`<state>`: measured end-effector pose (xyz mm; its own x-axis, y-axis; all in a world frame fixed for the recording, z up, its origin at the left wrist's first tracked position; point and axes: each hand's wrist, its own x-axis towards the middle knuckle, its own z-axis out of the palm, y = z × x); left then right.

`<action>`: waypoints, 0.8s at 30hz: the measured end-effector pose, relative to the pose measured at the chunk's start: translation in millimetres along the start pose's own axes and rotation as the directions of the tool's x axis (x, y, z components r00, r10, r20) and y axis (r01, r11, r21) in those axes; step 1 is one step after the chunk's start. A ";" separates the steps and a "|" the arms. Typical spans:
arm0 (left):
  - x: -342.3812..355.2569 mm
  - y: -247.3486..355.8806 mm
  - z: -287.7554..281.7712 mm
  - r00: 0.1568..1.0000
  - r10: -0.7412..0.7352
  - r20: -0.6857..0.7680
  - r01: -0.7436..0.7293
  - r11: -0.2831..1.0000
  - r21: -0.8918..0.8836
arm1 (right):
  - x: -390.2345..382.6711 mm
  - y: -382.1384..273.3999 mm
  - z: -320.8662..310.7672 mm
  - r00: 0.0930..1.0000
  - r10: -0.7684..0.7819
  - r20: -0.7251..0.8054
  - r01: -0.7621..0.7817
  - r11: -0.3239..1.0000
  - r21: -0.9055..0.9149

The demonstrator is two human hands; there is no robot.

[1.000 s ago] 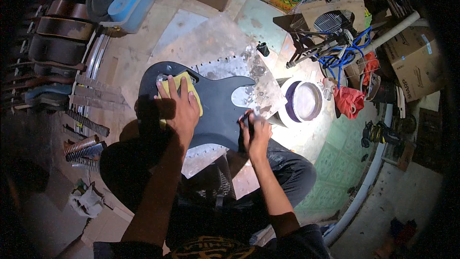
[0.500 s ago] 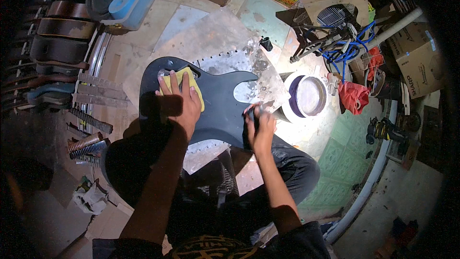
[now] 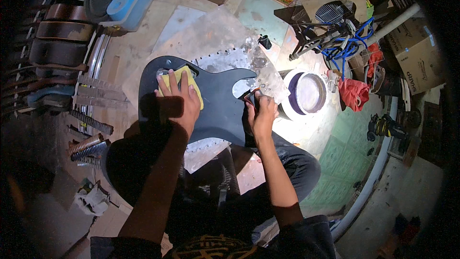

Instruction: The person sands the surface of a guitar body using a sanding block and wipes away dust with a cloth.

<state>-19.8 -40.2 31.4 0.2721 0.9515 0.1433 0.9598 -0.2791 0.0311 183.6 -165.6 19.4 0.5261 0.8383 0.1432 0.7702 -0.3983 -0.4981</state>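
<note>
A dark grey electric guitar body (image 3: 218,108) lies across my lap, its horned end to the right. My left hand (image 3: 185,110) rests flat on a yellow cloth (image 3: 193,79) at the body's left part, fingers spread and pressing down. At the right end, by the curved cutaway, my right hand (image 3: 263,119) is closed around a small dark piece with an orange-red edge (image 3: 250,97); its kind cannot be made out. That piece touches or sits very near the body's edge. The fingers partly hide it.
A round tub (image 3: 306,93) of whitish liquid stands right of the body. A worn board (image 3: 211,29) lies beneath it. Several guitar bodies (image 3: 62,50) line the left side. Blue cable (image 3: 352,48) tangles at upper right near cardboard boxes (image 3: 417,62). A blue container (image 3: 127,0) stands upper left.
My right hand has moved a little up along the right end of the guitar body, toward the cutaway, with the dark piece in it. My left hand stays on the cloth.
</note>
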 end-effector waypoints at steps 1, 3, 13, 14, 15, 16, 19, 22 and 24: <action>1.9 0.0 -1.1 1.000 -0.002 0.007 0.002 1.000 -0.004 | -6.9 -0.5 -1.0 1.000 -0.008 0.016 0.008 1.000 0.006; 0.2 -0.3 -0.6 1.000 -0.019 0.015 0.019 1.000 -0.018 | -38.4 -1.8 -6.4 0.998 -0.030 0.046 0.029 0.999 0.021; 1.3 -0.2 -1.0 1.000 -0.017 0.018 0.017 1.000 -0.013 | -54.7 -15.1 -10.1 0.996 -0.023 0.081 0.026 0.999 -0.035; 2.8 1.0 -0.5 1.000 -0.017 0.007 0.017 1.000 -0.021 | -49.9 -10.2 -9.0 0.996 -0.043 0.079 0.047 0.998 -0.046; 1.4 3.4 0.4 1.000 -0.010 0.001 0.010 1.000 -0.029 | -37.1 -5.4 -7.5 0.998 -0.018 0.057 0.020 0.999 -0.042; 0.5 1.2 0.7 1.000 -0.004 -0.004 0.004 1.000 -0.028 | -17.3 -4.5 -1.0 0.999 0.009 0.038 -0.008 1.000 -0.028; 1.0 -0.1 -3.2 0.999 0.005 0.040 -0.003 0.999 -0.035 | -18.0 -5.6 -0.3 0.998 0.031 0.045 -0.031 0.999 -0.021; -1.7 -2.3 1.8 0.999 -0.041 0.023 0.042 0.999 -0.027 | -55.5 -17.2 -11.1 0.994 -0.086 0.065 0.087 0.996 -0.014; -0.7 -3.9 3.4 0.999 -0.035 -0.006 0.034 0.999 -0.027 | -30.1 -15.3 -5.4 0.997 -0.060 0.038 0.060 0.998 0.002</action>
<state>-23.5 -39.3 27.8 0.2383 0.9598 0.1482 0.9663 -0.2496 0.0627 158.0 -186.7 27.3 0.4646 0.8743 0.1406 0.7998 -0.3462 -0.4904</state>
